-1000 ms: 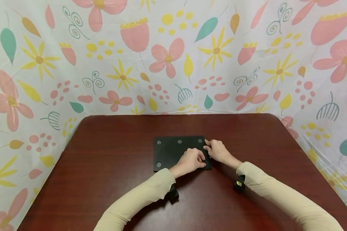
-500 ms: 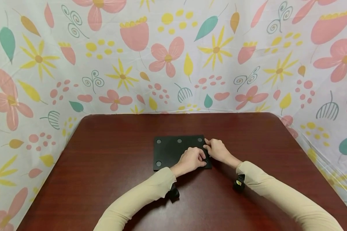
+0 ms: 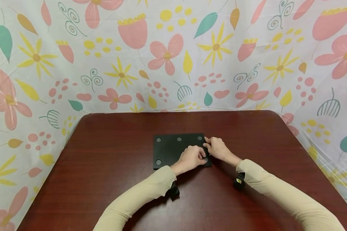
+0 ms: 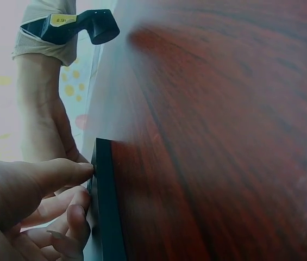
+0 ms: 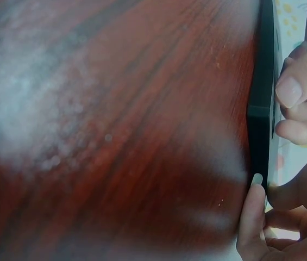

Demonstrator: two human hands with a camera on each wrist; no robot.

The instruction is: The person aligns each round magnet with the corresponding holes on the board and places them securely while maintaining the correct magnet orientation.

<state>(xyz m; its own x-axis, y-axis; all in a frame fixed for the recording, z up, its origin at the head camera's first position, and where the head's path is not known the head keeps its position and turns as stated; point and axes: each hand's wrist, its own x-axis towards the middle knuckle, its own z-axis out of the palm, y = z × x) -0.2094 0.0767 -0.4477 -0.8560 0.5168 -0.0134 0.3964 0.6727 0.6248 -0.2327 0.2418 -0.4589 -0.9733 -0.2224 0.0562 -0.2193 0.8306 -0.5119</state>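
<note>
A black rectangular board (image 3: 170, 150) lies on the brown table, with round grey pads set near its corners and one midway along its far edge. My left hand (image 3: 189, 158) reaches over the board, its curled thumb and fingertips around the pad (image 3: 206, 159) at the near right corner. In the left wrist view, the left thumb (image 4: 69, 171) meets the board's top face. My right hand (image 3: 218, 149) grips the board's right edge; in the right wrist view one finger (image 5: 252, 217) lies along its side and the thumb is at the top.
The dark wooden table (image 3: 110, 141) extends around the board on all sides. A floral curtain (image 3: 167, 57) hangs behind it and along both sides. Black wrist cameras (image 3: 173, 191) sit under both cuffs.
The head view has tilted slightly, so everything on the table sits a little higher. A grey pad now shows beside the left thumb where it looked dark before. Both hands keep their places.
</note>
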